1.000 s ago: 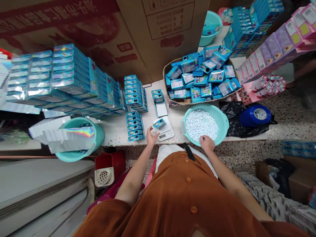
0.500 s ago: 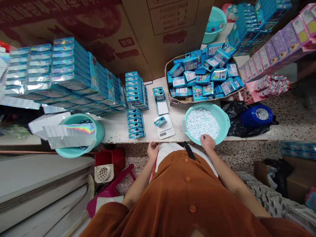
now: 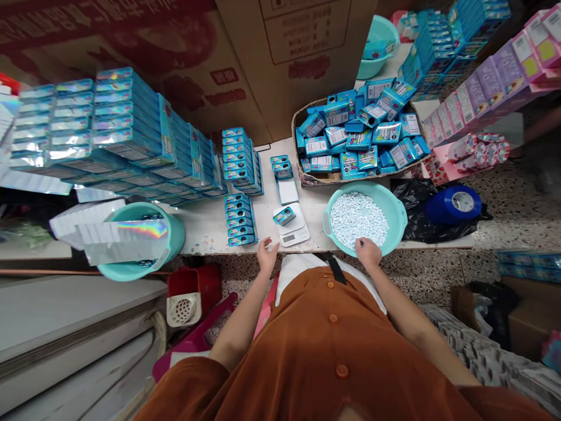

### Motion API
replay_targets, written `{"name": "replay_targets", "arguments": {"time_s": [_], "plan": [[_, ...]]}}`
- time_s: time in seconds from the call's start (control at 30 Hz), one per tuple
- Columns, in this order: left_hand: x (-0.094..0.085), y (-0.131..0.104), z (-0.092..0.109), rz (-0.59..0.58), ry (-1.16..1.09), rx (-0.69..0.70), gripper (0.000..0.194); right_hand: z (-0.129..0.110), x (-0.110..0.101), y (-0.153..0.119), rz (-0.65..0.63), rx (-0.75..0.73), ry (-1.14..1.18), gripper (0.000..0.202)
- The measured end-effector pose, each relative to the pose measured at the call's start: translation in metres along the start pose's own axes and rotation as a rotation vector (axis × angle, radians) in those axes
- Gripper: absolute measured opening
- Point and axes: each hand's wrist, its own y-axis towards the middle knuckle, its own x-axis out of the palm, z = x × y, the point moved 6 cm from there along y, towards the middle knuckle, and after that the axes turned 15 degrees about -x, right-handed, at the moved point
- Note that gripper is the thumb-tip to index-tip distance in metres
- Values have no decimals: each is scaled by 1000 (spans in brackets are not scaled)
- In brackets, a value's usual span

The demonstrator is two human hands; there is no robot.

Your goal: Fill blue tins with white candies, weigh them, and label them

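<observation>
My left hand (image 3: 267, 254) is open at the table's front edge, fingers apart and holding nothing, just left of a small white scale (image 3: 294, 237). A blue printed tin (image 3: 284, 216) with a dark round opening lies tilted on the scale. My right hand (image 3: 368, 252) is closed over the front rim of a turquoise basin (image 3: 398, 225). A small dark thing shows at its fingertips, too small to name. Small white candies (image 3: 357, 216) fill much of the basin. Behind the scale stand more blue tins (image 3: 281, 168) by a white block (image 3: 288, 191).
Blue tins stand in two short stacks (image 3: 240, 219) left of the scale, beside a large wrapped stack (image 3: 131, 128). A cardboard tray (image 3: 302, 178) of loose tins sits behind the basin. At right lie a blue tape roll (image 3: 456, 204) and black plastic (image 3: 412, 216). A turquoise bucket (image 3: 175, 237) stands left.
My left hand has moved a little up and to the left, onto the table's edge by the scale. My right hand stays at the basin.
</observation>
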Motion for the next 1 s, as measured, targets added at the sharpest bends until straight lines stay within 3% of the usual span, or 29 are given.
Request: {"name": "replay_targets", "arguments": {"time_s": [0.1, 0.2, 0.33, 0.5, 0.57, 0.7, 0.83, 1.0], "plan": [[-3, 2, 27, 28, 73, 103, 44, -1, -1, 0, -15, 11, -13, 31], [-2, -1, 70, 72, 232, 343, 58, -2, -2, -1, -20, 13, -21, 31], [17, 1, 123, 15, 393, 593, 68, -3, -2, -1, -31, -5, -9, 31], [44, 26, 150, -161, 692, 577, 40, -2, -1, -2, -16, 12, -33, 29], [42, 36, 165, -157, 726, 598, 35, -2, 0, -2, -5, 16, -32, 29], [33, 61, 215, -75, 676, 740, 39, -2, 1, -2, 15, 23, -26, 29], [49, 100, 255, -110, 759, 779, 39, -2, 4, -2, -2, 46, -4, 28], [82, 143, 263, -170, 859, 750, 38, -3, 4, -1, 10, 50, -8, 27]]}}
